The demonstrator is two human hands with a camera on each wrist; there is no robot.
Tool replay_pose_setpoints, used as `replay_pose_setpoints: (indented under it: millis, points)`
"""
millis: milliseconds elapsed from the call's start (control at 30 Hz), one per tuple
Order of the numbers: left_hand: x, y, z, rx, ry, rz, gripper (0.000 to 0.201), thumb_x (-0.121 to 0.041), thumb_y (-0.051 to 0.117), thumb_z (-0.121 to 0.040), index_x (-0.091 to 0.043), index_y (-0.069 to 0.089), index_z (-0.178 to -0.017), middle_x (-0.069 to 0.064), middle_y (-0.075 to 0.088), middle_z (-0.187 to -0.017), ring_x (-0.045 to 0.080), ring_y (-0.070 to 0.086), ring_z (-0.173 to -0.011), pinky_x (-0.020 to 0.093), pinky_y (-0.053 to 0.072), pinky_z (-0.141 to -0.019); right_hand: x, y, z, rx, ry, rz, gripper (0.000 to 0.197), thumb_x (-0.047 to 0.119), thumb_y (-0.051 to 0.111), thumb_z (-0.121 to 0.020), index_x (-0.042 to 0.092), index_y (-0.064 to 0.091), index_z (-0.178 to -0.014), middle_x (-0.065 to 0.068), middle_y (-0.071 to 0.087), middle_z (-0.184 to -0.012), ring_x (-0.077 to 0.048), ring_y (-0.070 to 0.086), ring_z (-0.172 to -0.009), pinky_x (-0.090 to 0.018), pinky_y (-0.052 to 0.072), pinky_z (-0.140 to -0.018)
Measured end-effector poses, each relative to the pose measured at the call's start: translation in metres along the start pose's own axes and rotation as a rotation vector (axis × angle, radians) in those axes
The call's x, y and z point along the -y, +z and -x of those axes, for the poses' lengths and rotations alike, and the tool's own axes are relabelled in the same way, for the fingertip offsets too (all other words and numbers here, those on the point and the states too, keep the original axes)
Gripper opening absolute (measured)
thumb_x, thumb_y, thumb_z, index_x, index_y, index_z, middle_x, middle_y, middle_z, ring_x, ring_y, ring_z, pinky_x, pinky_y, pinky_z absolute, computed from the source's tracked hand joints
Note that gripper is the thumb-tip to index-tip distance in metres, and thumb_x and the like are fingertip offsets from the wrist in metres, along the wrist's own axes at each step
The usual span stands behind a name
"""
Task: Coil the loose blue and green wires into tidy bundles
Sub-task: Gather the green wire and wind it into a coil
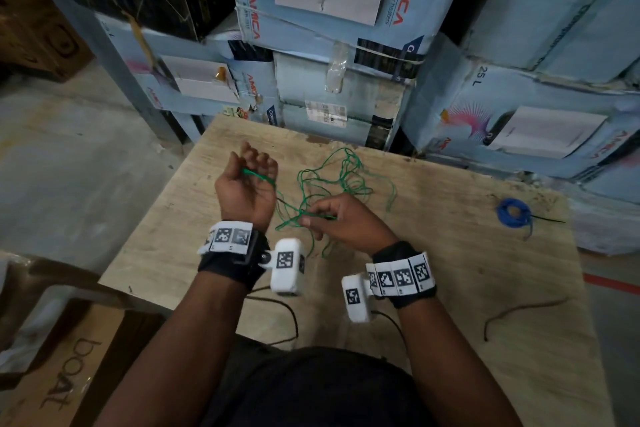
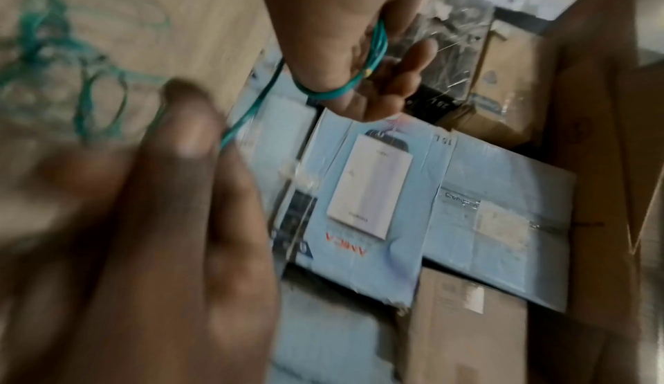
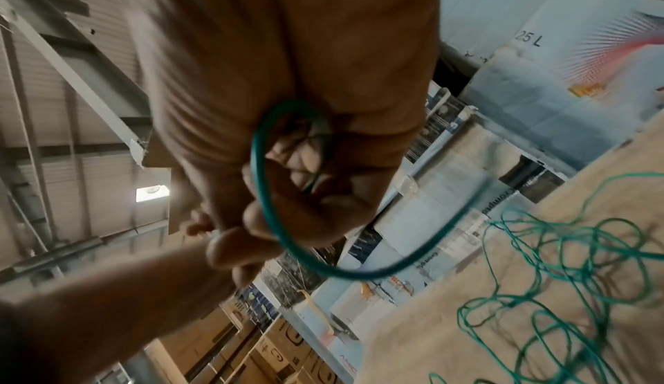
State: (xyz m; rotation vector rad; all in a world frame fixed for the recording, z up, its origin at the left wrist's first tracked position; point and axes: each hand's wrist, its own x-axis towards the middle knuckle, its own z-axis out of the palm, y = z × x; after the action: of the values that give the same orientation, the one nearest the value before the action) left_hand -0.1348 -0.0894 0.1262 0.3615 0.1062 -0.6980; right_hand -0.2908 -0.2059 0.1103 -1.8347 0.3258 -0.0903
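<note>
wires: 1 green wire [image 1: 332, 184] loose, 1 blue coil [image 1: 513, 212] | left hand [image 1: 246, 184] wrapped by green | right hand [image 1: 341, 222] pinches green

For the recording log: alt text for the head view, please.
Over a wooden table, the left hand holds green wire looped around its fingers while the right hand pinches the strand. Most green wire lies tangled beyond; a coiled blue wire lies far right, boxes stacked behind.
</note>
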Motion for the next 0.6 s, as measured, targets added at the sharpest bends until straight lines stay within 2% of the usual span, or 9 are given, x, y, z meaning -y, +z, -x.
replay_pose_setpoints:
  millis: [67, 133, 167, 233, 300, 367, 467, 533, 600]
  points:
    - [-0.010, -0.006, -0.009, -0.065, 0.145, -0.228, 0.014, -0.016, 0.044, -0.098, -0.013, 0.058, -0.100, -0.004, 0.059, -0.073, 0.013, 0.057, -0.066, 0.027, 0.051, -0.069, 0.008, -0.005, 0.004, -0.043, -0.033, -0.046, 0.009, 0.019, 0.072, -0.092, 0.014, 0.078, -0.089, -0.006, 0.075, -0.075, -0.021, 0.064, -0.062, -0.034, 0.052, -0.064]
    - [-0.007, -0.015, -0.013, -0.108, 0.258, -0.504, 0.013, -0.011, 0.043, -0.101, -0.014, 0.055, -0.105, -0.003, 0.057, -0.079, 0.012, 0.056, -0.071, 0.026, 0.050, -0.074, 0.015, -0.011, 0.006, -0.125, -0.080, -0.181, 0.008, 0.007, 0.069, -0.092, 0.006, 0.076, -0.088, -0.001, 0.072, -0.070, -0.011, 0.058, -0.057, -0.025, 0.048, -0.059]
    - [-0.002, -0.020, -0.012, -0.102, 0.309, -0.685, 0.014, -0.011, 0.042, -0.102, -0.014, 0.054, -0.106, -0.001, 0.057, -0.080, 0.013, 0.057, -0.074, 0.026, 0.050, -0.076, 0.018, -0.014, 0.006, -0.152, -0.109, -0.253, 0.010, 0.004, 0.066, -0.093, 0.005, 0.075, -0.088, -0.002, 0.072, -0.070, -0.008, 0.055, -0.057, -0.024, 0.046, -0.058]
    - [0.014, -0.027, -0.007, 0.010, 0.349, -1.064, 0.014, -0.018, 0.043, -0.101, -0.016, 0.056, -0.101, 0.004, 0.061, -0.079, 0.016, 0.060, -0.077, 0.031, 0.052, -0.079, 0.021, -0.016, 0.003, -0.190, -0.161, -0.285, 0.015, 0.005, 0.060, -0.097, 0.003, 0.074, -0.091, -0.001, 0.069, -0.071, -0.008, 0.052, -0.058, -0.024, 0.046, -0.059]
    - [0.031, -0.029, 0.001, 0.170, 0.197, -1.328, 0.022, -0.029, 0.043, -0.098, -0.016, 0.060, -0.089, 0.006, 0.061, -0.071, 0.020, 0.058, -0.067, 0.036, 0.051, -0.069, 0.023, -0.015, 0.000, -0.240, -0.172, -0.251, 0.021, 0.008, 0.056, -0.101, 0.000, 0.074, -0.097, 0.007, 0.061, -0.064, -0.007, 0.051, -0.058, -0.024, 0.044, -0.058]
    - [0.042, -0.024, 0.012, 0.235, -0.064, -1.347, 0.035, -0.039, 0.042, -0.095, -0.013, 0.055, -0.076, 0.002, 0.047, -0.053, 0.016, 0.042, -0.047, 0.027, 0.036, -0.049, 0.022, -0.016, -0.003, -0.315, -0.148, -0.263, 0.023, 0.012, 0.055, -0.102, 0.001, 0.075, -0.098, 0.006, 0.056, -0.062, -0.004, 0.047, -0.054, -0.021, 0.038, -0.053]
    - [0.047, -0.007, 0.029, 0.250, -0.400, -1.134, 0.056, -0.058, 0.031, -0.100, -0.015, 0.043, -0.067, -0.004, 0.025, -0.046, 0.012, 0.015, -0.040, 0.021, 0.014, -0.043, 0.017, -0.023, -0.006, -0.411, -0.133, -0.249, 0.021, 0.018, 0.059, -0.101, 0.009, 0.076, -0.093, 0.005, 0.057, -0.061, -0.002, 0.044, -0.049, -0.016, 0.034, -0.049]
    - [0.047, 0.003, 0.035, 0.288, -0.648, -0.935, 0.059, -0.063, 0.025, -0.098, -0.017, 0.040, -0.064, -0.006, 0.022, -0.044, 0.011, 0.008, -0.040, 0.022, 0.010, -0.042, 0.016, -0.027, -0.009, -0.462, -0.146, -0.241, 0.018, 0.018, 0.063, -0.098, 0.009, 0.076, -0.089, 0.006, 0.058, -0.060, -0.004, 0.043, -0.048, -0.017, 0.035, -0.048]
    - [0.045, 0.011, 0.041, 0.362, -0.827, -0.686, 0.052, -0.057, 0.032, -0.098, -0.020, 0.041, -0.062, -0.008, 0.022, -0.042, 0.011, 0.008, -0.038, 0.025, 0.010, -0.041, 0.016, -0.026, -0.012, -0.487, -0.176, -0.260, 0.015, 0.013, 0.066, -0.095, 0.003, 0.073, -0.086, 0.007, 0.059, -0.060, -0.001, 0.046, -0.050, -0.015, 0.038, -0.051]
